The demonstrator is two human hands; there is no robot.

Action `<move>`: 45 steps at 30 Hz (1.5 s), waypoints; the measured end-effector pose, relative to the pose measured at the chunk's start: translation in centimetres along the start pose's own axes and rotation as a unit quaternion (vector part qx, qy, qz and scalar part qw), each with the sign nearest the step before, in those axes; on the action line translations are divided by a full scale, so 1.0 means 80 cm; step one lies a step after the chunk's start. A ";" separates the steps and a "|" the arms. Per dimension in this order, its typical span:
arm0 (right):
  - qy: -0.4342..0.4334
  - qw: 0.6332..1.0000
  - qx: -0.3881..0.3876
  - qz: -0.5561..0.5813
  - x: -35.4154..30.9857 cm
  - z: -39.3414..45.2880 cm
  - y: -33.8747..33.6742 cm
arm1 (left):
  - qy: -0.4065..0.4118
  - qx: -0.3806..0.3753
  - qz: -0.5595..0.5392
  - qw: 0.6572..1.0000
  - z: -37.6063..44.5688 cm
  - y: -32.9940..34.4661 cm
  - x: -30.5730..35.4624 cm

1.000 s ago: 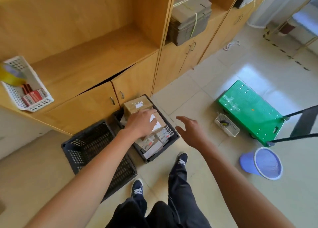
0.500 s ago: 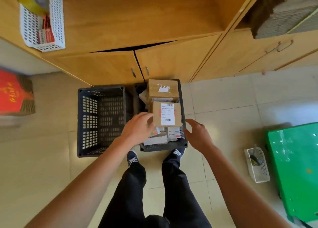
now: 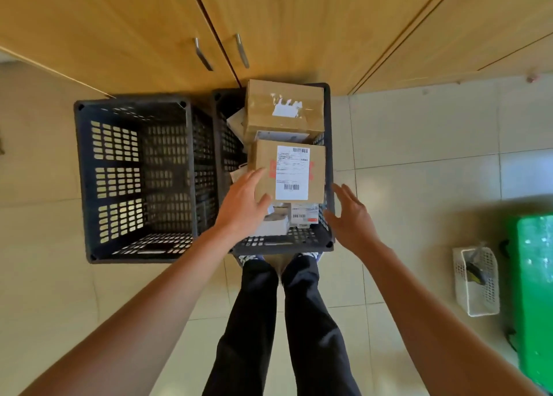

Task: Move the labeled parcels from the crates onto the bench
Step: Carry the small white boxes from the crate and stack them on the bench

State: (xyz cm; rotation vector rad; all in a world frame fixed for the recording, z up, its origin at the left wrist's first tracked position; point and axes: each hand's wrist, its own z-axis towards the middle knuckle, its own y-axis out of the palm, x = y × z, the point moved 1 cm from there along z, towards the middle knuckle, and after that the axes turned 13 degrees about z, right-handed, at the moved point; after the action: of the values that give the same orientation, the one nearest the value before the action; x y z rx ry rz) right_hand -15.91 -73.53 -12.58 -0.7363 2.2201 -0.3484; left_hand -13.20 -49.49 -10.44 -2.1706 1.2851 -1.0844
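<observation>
Left hand: the left hand (image 3: pixel 244 208) is laid against the near left corner of the labelled parcel (image 3: pixel 288 171), fingers fairly straight along its left edge and thumb across the near corner of its top. It touches the box without closing round it.
Right hand: the right hand (image 3: pixel 351 216) hovers just off the parcel's right side, over the crate's right rim, fingers spread and relaxed, holding nothing. Whether it touches the rim cannot be told.
Labelled parcel: a brown cardboard box between the two hands, with a white shipping label and barcodes on top and red marks beside the label. It lies on top of the pile in the right crate (image 3: pixel 287 243).
Second parcel: just beyond the fingertips, farther from the person, lies another brown box (image 3: pixel 284 108) with a torn white label under clear tape, at the far end of the same crate.
Small packages: under the left palm and between the wrists, several small white packages (image 3: pixel 302 214) with barcodes lie in the near end of the crate.
Right crate: dark slotted plastic, directly under both hands.
Left crate: a matching dark crate (image 3: pixel 134 177) sits just left of the left hand, touching the right crate's side.
Cabinet: wooden doors (image 3: pixel 149 36) with metal handles stand beyond the crates.
White basket: well right of the right arm, a small white basket (image 3: pixel 475 282) sits on the tiled floor beside a green surface (image 3: pixel 535 276).
</observation>
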 end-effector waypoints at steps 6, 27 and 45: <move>0.006 1.000 -0.008 0.000 0.047 0.087 0.064 | -0.042 -0.014 0.001 0.999 0.072 0.074 -0.049; 0.010 0.990 0.118 0.076 0.051 0.129 0.133 | -0.008 0.021 -0.086 0.996 0.095 0.114 -0.102; -0.175 0.982 0.067 0.034 -0.146 -0.120 0.054 | -0.049 0.154 -0.112 0.980 -0.136 -0.058 -0.058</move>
State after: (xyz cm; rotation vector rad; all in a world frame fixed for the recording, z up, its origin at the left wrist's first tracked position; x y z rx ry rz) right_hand -18.33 -62.84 -1.30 -0.5975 1.8653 -0.3044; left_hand -20.42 -42.62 -2.55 -2.1331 0.7821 -1.1574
